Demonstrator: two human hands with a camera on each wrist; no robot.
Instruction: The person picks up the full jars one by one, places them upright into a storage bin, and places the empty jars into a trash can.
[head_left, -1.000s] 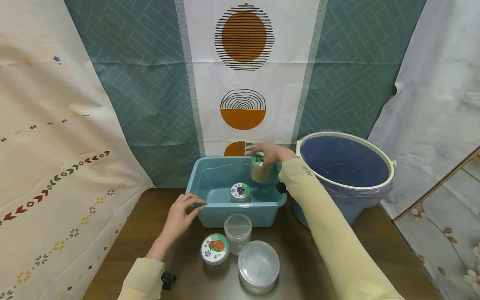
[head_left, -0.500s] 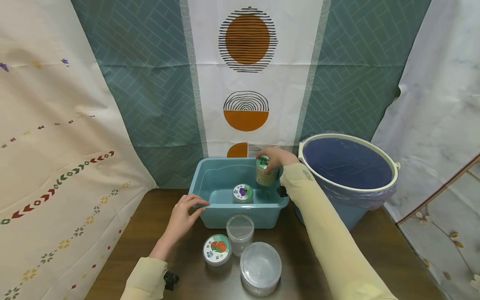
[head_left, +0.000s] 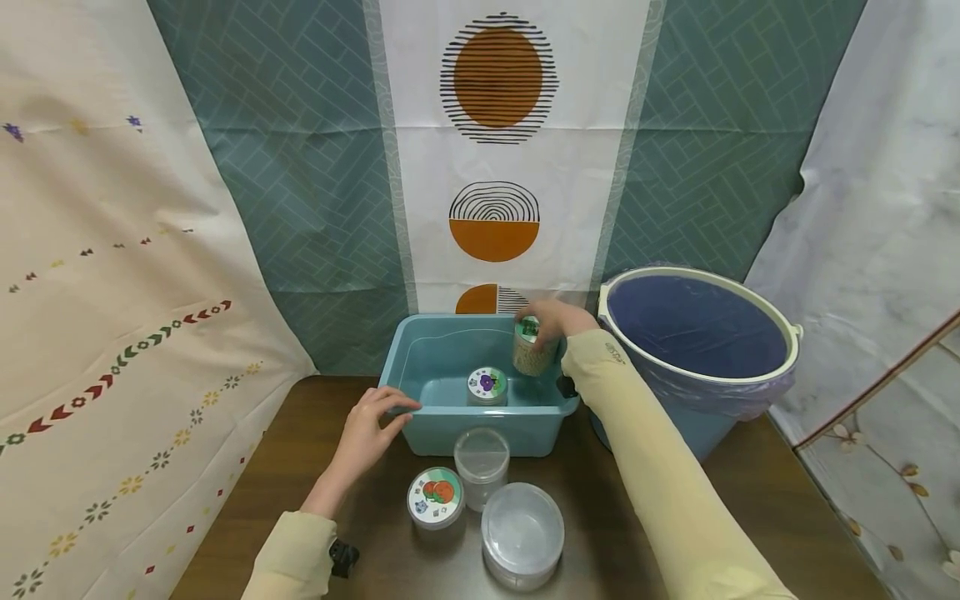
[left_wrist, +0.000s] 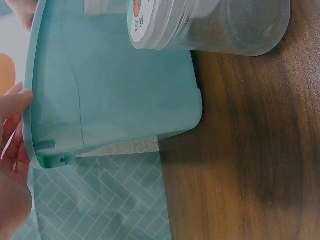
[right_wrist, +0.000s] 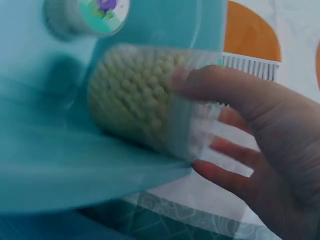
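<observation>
**Apparently one jar's turn: the bead jar (head_left: 528, 358) within the tub (head_left: 450, 411)**

From the head view, the right hand (head_left: 558, 319) reaches over the tub's right end and grips the bead jar from above, around its lid. Whether the jar's base touches the tub's floor, I cannot tell. The purple jar (head_left: 487, 383) stands to its left inside the tub, apart from it. The left hand (head_left: 367, 429) is at the tub's near left rim. On the desk (head_left: 592, 500) before the tub are the tomato jar (head_left: 436, 493), the clear jar (head_left: 481, 458) and the wide jar (head_left: 522, 533); the bin (head_left: 697, 425) is to the right.

In the left wrist view, the left hand lightly pinches the rim between thumb and fingers, probably to steady the tub.

In the right wrist view, somewhat blurred, the right hand pinches the bead jar near its lid, close to the tub's wall; contact with the wall is unclear. The step in hand, I judge, is placing or lifting this jar; these views do not settle which. Placing calls for lowering it level, clear of the purple jar, before letting go; lifting calls for a firm hold and clearance over the rim.
</observation>
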